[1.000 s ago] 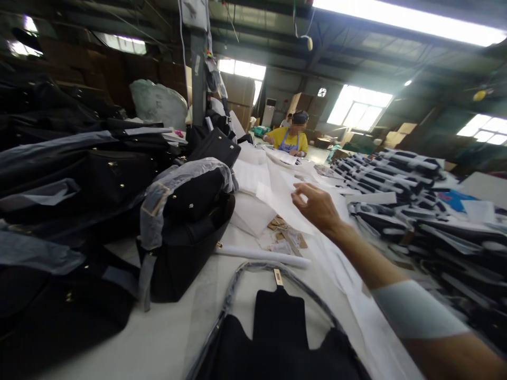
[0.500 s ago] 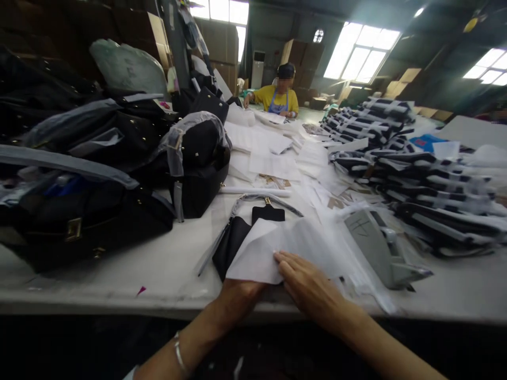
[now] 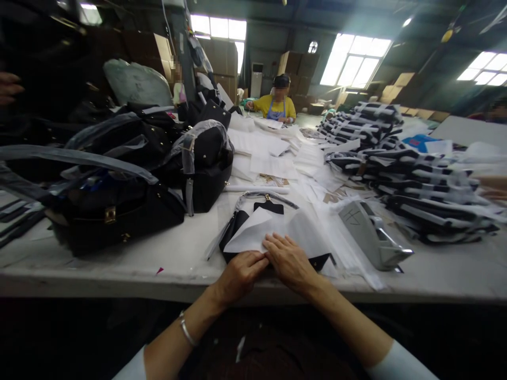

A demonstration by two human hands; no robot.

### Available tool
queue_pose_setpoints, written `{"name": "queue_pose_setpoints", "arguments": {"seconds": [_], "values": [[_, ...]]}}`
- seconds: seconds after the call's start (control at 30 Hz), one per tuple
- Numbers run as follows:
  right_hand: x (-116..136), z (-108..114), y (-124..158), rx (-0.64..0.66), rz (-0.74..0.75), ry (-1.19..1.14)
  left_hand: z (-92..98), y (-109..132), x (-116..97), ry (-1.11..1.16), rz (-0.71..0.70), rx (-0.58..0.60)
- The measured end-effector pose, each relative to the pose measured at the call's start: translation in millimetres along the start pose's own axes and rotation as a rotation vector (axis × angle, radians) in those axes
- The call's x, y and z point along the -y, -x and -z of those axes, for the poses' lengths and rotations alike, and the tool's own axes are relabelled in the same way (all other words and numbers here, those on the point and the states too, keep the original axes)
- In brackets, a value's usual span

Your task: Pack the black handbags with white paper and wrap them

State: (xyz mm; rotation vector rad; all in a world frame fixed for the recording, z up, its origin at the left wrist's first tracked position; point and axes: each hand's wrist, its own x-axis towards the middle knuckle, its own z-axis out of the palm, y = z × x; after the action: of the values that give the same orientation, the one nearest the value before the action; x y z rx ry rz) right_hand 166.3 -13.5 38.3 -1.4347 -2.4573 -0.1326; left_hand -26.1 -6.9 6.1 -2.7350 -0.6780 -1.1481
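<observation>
A small black handbag (image 3: 233, 227) lies on the table in front of me, its handle (image 3: 241, 199) wrapped in clear plastic. Its flap with a gold clasp (image 3: 268, 198) points away from me. A white paper sheet (image 3: 247, 232) covers most of the bag's body. My left hand (image 3: 242, 272) is closed at the near edge of the sheet, fingertips pinching it by the bag's rim. Flat on the sheet, my right hand (image 3: 289, 261) has its fingers stretched out, touching my left fingertips.
Black handbags (image 3: 130, 211) are heaped at the left. On the right stand a grey bag (image 3: 362, 232) and stacks of wrapped black bags (image 3: 420, 184). Paper sheets (image 3: 273, 163) spread down the middle. A person in yellow (image 3: 279, 105) sits beyond; another person's hand (image 3: 8, 88) shows far left.
My left hand has come out from under the paper to its near edge. My right hand has shifted slightly left and up, and the paper now lies flatter. Another hand has appeared at far left.
</observation>
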Motion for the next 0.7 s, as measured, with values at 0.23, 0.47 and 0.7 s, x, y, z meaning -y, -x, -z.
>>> {"name": "queue_pose_setpoints", "arguments": {"seconds": [0.23,0.47,0.7], "values": [[4.7,-19.0,10.1,-0.014,-0.007,0.067,29.5,-41.1,-21.5,-0.040,0.117,0.023],[7.8,-28.2,11.0,-0.058,-0.028,0.096,7.7,-76.2,31.7,-0.438,0.408,0.476],[3.7,-24.4,9.8,-0.033,0.006,0.043,40.1,-63.2,30.7,-0.595,0.442,0.405]]}}
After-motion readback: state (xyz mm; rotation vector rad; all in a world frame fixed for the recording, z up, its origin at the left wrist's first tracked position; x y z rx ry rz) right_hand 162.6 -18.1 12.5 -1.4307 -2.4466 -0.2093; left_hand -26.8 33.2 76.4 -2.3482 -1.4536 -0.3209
